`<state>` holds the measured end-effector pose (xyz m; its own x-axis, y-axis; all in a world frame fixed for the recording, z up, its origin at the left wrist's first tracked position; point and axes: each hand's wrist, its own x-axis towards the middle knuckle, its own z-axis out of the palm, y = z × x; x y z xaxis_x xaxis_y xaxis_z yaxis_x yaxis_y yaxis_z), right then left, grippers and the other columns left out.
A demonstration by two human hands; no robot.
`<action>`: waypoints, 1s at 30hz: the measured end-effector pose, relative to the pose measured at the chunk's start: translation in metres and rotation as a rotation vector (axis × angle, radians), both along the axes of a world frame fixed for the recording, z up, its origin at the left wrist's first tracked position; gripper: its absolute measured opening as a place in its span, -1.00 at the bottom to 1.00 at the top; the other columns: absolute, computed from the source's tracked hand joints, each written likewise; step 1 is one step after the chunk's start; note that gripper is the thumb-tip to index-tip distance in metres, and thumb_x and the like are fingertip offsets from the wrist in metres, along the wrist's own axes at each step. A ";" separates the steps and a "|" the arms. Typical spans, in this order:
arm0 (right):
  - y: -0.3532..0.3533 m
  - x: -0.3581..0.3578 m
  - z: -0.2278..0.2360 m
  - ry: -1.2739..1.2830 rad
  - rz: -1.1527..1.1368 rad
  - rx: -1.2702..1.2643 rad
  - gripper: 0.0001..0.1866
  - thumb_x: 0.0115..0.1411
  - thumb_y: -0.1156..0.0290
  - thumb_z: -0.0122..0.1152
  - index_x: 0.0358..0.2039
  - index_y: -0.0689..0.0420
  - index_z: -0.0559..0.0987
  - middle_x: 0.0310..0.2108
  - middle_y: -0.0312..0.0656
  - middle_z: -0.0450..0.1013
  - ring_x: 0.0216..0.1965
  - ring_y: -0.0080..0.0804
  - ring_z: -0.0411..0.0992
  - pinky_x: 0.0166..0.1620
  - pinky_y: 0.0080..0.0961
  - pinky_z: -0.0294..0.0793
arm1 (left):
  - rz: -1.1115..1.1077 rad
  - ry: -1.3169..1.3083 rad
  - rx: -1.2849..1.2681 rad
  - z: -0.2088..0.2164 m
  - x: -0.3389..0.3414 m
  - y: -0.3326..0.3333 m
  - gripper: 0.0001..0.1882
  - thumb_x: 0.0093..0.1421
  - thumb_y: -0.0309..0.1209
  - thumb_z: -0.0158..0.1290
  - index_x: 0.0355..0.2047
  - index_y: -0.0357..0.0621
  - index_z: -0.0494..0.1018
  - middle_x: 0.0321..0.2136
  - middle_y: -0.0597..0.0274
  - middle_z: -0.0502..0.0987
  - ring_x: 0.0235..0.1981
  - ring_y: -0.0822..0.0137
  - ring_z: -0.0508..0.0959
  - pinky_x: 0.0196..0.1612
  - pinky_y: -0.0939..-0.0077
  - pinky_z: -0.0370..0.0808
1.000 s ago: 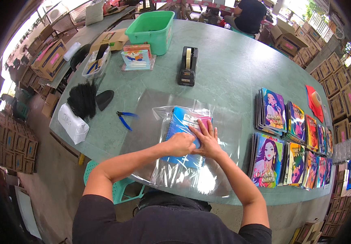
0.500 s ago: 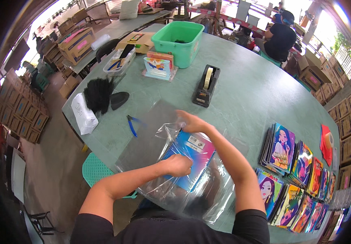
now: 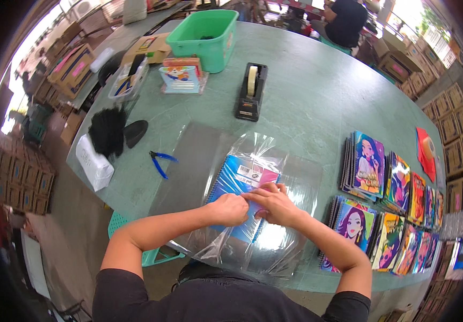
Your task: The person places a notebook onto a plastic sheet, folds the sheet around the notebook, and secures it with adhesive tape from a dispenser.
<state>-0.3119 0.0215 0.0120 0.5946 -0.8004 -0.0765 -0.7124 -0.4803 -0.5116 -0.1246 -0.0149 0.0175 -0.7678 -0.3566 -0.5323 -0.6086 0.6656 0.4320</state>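
Observation:
A blue-to-pink spiral-bound notebook (image 3: 232, 180) with a white label lies in front of me under crinkled clear plastic film (image 3: 253, 144). Beneath them is a larger transparent sheet (image 3: 180, 185) on the table. My left hand (image 3: 230, 210) is closed in a pinch over the middle of the notebook, on the film. Its fingertips meet my right hand (image 3: 275, 204), which rests on the wrapped notebook with fingers bent and spread, the thumb apart. Left of the sheet lie blue-handled nippers (image 3: 160, 162). Beyond it stands a black tape dispenser (image 3: 251, 94).
Stacks of colourful notebooks (image 3: 368, 163) fill the right side of the table. At the back left are a green bin (image 3: 210, 45), a clear tub (image 3: 129, 80) and small packs (image 3: 182, 78). Black bristles (image 3: 108, 130) lie by a white bundle (image 3: 93, 162). Another person (image 3: 346, 21) sits beyond the table.
My right hand has come down from the film's far edge to the notebook, beside my left. The film now lies flatter over the notebook. The whole view has shifted.

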 end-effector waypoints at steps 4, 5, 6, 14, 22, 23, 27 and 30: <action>0.022 0.004 -0.004 0.104 -0.116 -0.100 -0.65 0.06 0.20 0.15 -0.08 -0.19 0.52 -0.01 -0.52 0.35 0.08 -0.34 0.19 0.09 -0.09 0.05 | 0.087 0.020 0.581 0.018 0.005 -0.072 -0.63 0.16 -0.12 -0.01 -0.22 -0.15 0.49 -0.41 0.03 0.55 -0.39 0.27 0.54 -0.26 0.33 0.47; 0.024 0.006 -0.005 0.087 -0.157 -0.086 -0.69 0.10 0.18 0.11 -0.11 -0.18 0.53 -0.02 -0.53 0.36 0.08 -0.34 0.19 0.09 -0.09 0.05 | 0.133 0.288 0.148 0.016 0.004 -0.101 -0.72 0.16 -0.22 0.03 -0.26 -0.15 0.49 -0.45 0.11 0.54 -0.42 0.35 0.52 -0.30 0.37 0.46; 0.022 0.010 -0.001 0.068 -0.172 -0.082 -0.71 0.13 0.15 0.07 -0.13 -0.16 0.54 -0.03 -0.54 0.37 0.07 -0.35 0.20 0.08 -0.10 0.06 | 0.383 0.612 -0.052 -0.012 0.009 -0.138 -0.76 0.17 -0.25 0.01 -0.33 -0.17 0.48 -0.48 0.17 0.53 -0.43 0.36 0.51 -0.34 0.41 0.45; 0.015 0.050 -0.006 0.063 -0.501 -0.078 -0.77 -0.02 0.08 0.24 -0.44 -0.06 0.56 -0.22 -0.54 0.39 0.00 -0.39 0.23 0.03 -0.04 0.07 | 1.166 0.885 -0.291 -0.054 -0.043 -0.265 -0.70 0.13 -0.26 0.08 -0.57 -0.29 0.46 -0.65 0.20 0.48 -0.63 0.34 0.45 -0.51 0.38 0.36; 0.021 0.039 -0.006 0.036 -0.620 0.036 0.10 -0.27 -0.11 0.38 0.29 -0.23 0.03 0.17 -0.52 0.23 0.34 -0.08 -0.24 0.23 0.19 -0.36 | 1.114 0.774 0.055 -0.060 -0.004 -0.226 -0.80 0.03 -0.40 0.14 -0.59 -0.28 0.43 -0.64 0.11 0.49 -0.63 0.37 0.48 -0.55 0.43 0.42; 0.018 0.042 -0.004 0.061 -0.596 0.100 0.22 -0.29 -0.11 0.39 0.32 -0.16 -0.13 0.22 -0.52 0.16 0.35 -0.05 -0.36 0.22 0.24 -0.41 | 0.871 0.542 -0.360 -0.061 0.016 -0.245 -0.80 0.03 -0.39 0.15 -0.56 -0.29 0.44 -0.62 0.08 0.50 -0.62 0.34 0.48 -0.54 0.40 0.43; 0.022 0.032 -0.015 -0.019 -0.667 0.099 0.24 -0.27 -0.04 0.42 0.32 -0.24 -0.21 0.21 -0.51 0.19 0.34 0.02 -0.32 0.20 0.31 -0.33 | 0.216 0.385 -0.055 0.022 0.016 -0.185 -0.73 0.03 -0.26 0.15 -0.46 -0.25 0.49 -0.54 -0.03 0.52 -0.52 0.08 0.52 -0.43 0.31 0.43; 0.019 0.034 -0.016 -0.051 -0.645 0.118 0.24 -0.27 -0.03 0.42 0.32 -0.24 -0.21 0.21 -0.51 0.18 0.34 0.03 -0.32 0.21 0.30 -0.32 | 0.068 0.256 0.099 0.030 0.006 -0.098 -0.64 0.07 -0.13 0.11 -0.47 -0.24 0.49 -0.51 -0.02 0.52 -0.47 0.06 0.52 -0.39 0.27 0.41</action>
